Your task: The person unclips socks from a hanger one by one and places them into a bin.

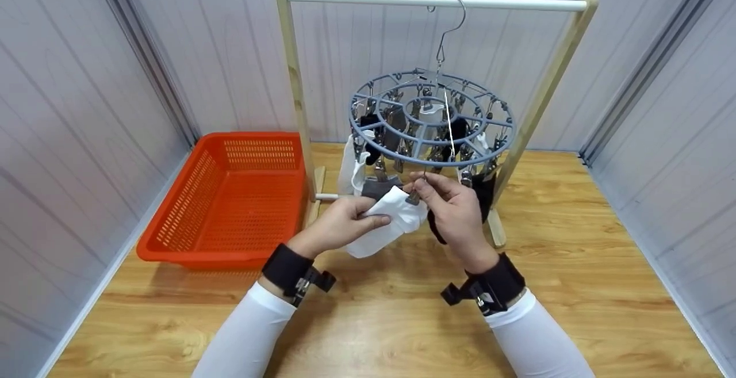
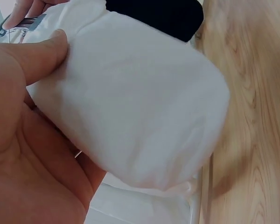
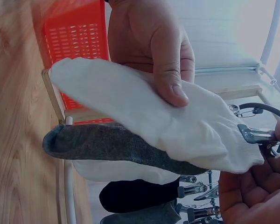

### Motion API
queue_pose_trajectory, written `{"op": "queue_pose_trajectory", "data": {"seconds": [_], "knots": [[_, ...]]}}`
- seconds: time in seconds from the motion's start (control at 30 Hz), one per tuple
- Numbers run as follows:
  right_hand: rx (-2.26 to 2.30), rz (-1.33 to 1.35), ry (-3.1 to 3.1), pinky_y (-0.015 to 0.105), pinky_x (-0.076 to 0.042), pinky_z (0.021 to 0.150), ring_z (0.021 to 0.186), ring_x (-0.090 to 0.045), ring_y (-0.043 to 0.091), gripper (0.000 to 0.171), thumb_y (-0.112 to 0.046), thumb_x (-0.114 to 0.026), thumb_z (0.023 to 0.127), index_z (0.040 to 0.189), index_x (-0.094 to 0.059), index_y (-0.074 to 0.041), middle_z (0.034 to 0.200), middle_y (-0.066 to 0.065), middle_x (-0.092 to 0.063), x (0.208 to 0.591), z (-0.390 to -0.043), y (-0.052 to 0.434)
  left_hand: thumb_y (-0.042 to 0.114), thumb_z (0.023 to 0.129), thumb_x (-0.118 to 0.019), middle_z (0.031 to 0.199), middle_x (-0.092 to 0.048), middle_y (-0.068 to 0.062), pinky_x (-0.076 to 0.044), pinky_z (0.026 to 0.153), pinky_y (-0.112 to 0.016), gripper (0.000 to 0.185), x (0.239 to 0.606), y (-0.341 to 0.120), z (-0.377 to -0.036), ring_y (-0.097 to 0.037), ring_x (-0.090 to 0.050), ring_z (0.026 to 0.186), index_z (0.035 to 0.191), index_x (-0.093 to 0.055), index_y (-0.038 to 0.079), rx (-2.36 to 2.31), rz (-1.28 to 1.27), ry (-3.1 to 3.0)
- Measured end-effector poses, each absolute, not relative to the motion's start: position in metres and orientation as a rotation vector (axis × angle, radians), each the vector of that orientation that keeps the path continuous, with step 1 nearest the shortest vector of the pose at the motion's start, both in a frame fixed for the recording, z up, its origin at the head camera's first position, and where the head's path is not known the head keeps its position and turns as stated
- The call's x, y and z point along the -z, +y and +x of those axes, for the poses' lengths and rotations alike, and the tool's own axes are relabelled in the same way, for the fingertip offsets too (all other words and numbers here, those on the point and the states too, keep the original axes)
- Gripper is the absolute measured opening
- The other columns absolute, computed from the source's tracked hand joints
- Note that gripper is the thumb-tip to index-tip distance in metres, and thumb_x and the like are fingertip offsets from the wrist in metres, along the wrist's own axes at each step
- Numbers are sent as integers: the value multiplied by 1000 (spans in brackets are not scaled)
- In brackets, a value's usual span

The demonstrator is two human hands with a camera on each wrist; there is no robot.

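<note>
**Under the round hanger: white sock at a clip**

Below the blue round plastic clip hanger [image 1: 431, 119] I hold a white cotton sock [image 1: 386, 220]: left hand [image 1: 336, 225] pinches its body, right hand [image 1: 454, 208] squeezes a metal clip [image 3: 252, 135] at its cuff. I judge the clipping step underway; next, seat the cuff squarely between the jaws.

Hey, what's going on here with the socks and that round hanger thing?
A person is handling a white sock at a round blue clip hanger that hangs from a wooden rack. The left hand holds the sock, while the right hand pinches a metal clip at the sock's edge. Grey, black and white socks hang from other clips. An orange basket sits to the left on the wooden floor.
</note>
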State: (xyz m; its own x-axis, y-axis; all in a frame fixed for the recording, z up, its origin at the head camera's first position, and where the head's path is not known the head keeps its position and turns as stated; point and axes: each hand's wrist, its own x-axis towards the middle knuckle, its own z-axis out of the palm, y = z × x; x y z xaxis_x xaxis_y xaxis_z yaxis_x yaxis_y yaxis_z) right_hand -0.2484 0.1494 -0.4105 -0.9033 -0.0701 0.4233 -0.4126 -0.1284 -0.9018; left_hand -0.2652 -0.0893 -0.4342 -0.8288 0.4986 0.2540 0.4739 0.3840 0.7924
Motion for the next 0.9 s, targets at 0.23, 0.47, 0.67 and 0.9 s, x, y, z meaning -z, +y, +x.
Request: {"op": "queue_pose_trajectory", "data": {"seconds": [0.23,0.47,0.67,0.9], "knots": [[-2008,607,-1935,35,-63,95,106,-81,27,25,-5,-72,109,127,-77,11,109,18,-83,412,-250,153,22,105,-80,83,-61,5,-43,65,-26,20,433,-91,-266,-13,-56,77,94,-73,8,-1455,923,2623],[-1982,634,-1926,36,-63,96,105,-81,29,22,-2,-72,108,126,-79,7,109,18,-83,413,-251,155,20,105,-80,80,-57,6,-42,64,-26,22,430,-93,-265,-13,-55,76,90,-71,8,-1465,931,2604],[-2068,633,-1856,40,-64,96,105,-82,30,21,2,-70,107,125,-78,11,109,25,-81,414,-249,153,22,105,-80,81,-57,5,-43,65,-27,24,425,-101,-264,-13,-56,77,88,-70,9,-1403,927,2622],[-2054,612,-1855,40,-62,100,104,-82,28,22,3,-69,108,126,-76,13,113,27,-80,413,-247,152,24,106,-79,80,-57,5,-41,66,-27,24,417,-118,-266,-14,-54,76,88,-70,12,-1308,920,2631]]}}
